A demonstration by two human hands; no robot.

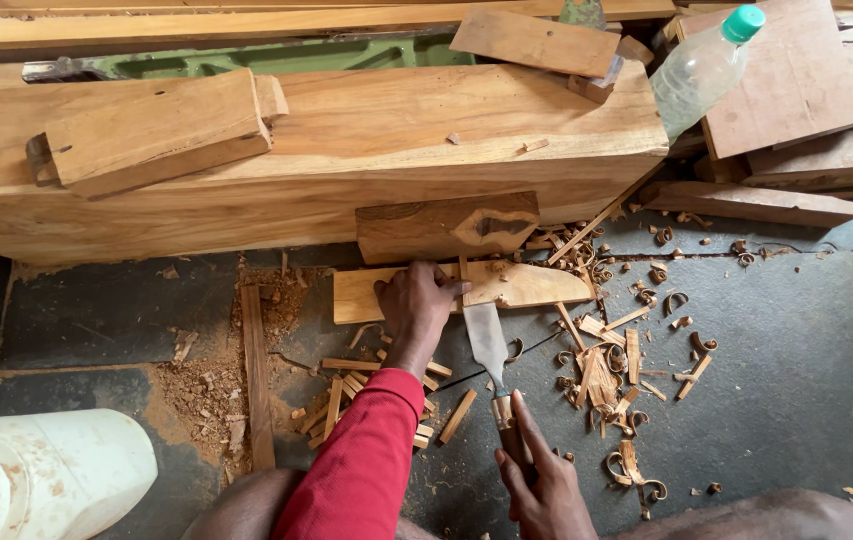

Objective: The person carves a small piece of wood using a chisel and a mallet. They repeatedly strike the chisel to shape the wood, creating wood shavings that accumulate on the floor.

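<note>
Two hands at work: the left hand (416, 305) in a red sleeve (361, 455), the right hand (544, 490) bare, both low over a dark floor (796, 380).
Chisel direction: the chisel (491, 365) runs from the right hand up and slightly left, its flat blade end at the lower edge of the thin board (526, 285).
Chisel long axis: close to upright in the view, tilted a little to the left at the top.
Board long axis: lies flat on the floor, running left to right, just in front of a dark-knotted block (446, 225) that leans on the big timber (346, 140).
Right-hand grip: fingers closed round the chisel's wooden handle near the metal ferrule; the thumb side is hidden.
Left-hand grip: palm down, fingers spread and bent, pressing on the board's left half; it grasps nothing.
Chisel look: broad, pale steel blade, dull and worn, brown handle.
Board look: light yellow wood, rounded taper at its right end.
Around: curled shavings (616, 370) and short split sticks (346, 390) lie scattered; sawdust (196, 385) lies to the left.
Further off: a white plastic can (46, 470) at lower left, a clear bottle (701, 70) with green cap at upper right.
</note>
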